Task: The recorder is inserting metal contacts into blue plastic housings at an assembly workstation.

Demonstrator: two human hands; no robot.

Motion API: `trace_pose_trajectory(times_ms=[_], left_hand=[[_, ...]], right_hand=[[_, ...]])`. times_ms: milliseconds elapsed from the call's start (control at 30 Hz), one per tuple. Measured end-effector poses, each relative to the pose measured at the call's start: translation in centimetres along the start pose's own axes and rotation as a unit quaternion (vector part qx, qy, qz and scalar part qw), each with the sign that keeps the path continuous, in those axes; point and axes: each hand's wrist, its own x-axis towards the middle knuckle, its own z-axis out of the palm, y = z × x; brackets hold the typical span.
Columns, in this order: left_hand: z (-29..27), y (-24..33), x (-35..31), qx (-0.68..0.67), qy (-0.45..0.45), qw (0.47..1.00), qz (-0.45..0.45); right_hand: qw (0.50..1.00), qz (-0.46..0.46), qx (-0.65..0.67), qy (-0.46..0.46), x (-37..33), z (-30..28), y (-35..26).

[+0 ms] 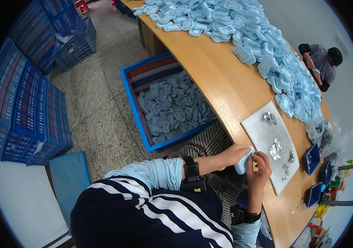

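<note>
My left hand [231, 157] grips a light blue plastic part [242, 165], an elongated piece with rounded ends, just off the table's near edge. Its fingers wrap round the part's far end. My right hand [260, 168] is closed at the part's right side, thumb and fingers bent together; what they pinch is too small to make out. Beyond both hands lies a white board [263, 132] on the table. Small shiny silver metal pieces [275, 149] lie on it in several little heaps.
A large pile of similar blue parts [263, 45] covers the wooden table's [209, 78] far side. Under its left edge stands a blue crate [137, 111] full of such parts. Dark blue trays [312, 159] sit at right. Stacked crates [23, 107] stand left. Another person [323, 64] sits across.
</note>
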Motion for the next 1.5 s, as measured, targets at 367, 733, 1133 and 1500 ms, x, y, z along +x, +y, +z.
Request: trace_pose_trajectory(times_ms=[367,733,1133,1500], left_hand=[[-0.5,-0.4,-2.6,0.03,0.025,0.997,0.064],[-0.8,0.4,-6.1,-0.05,0.035,0.994,0.092],[-2.4,1.1,-8.7,-0.107,0.013,0.991,0.076],[-3.3,-0.2,-8.6,-0.03,0.07,0.993,0.087]], right_hand=[[0.999,-0.018,-0.027,0.004,-1.1,0.6,-3.1],[0.985,0.088,0.142,-0.037,-1.8,1.0,-5.0],[0.937,0.173,0.272,-0.134,-0.6,1.4,-6.5],[0.943,0.173,0.275,-0.069,-2.2,2.3,-6.1]])
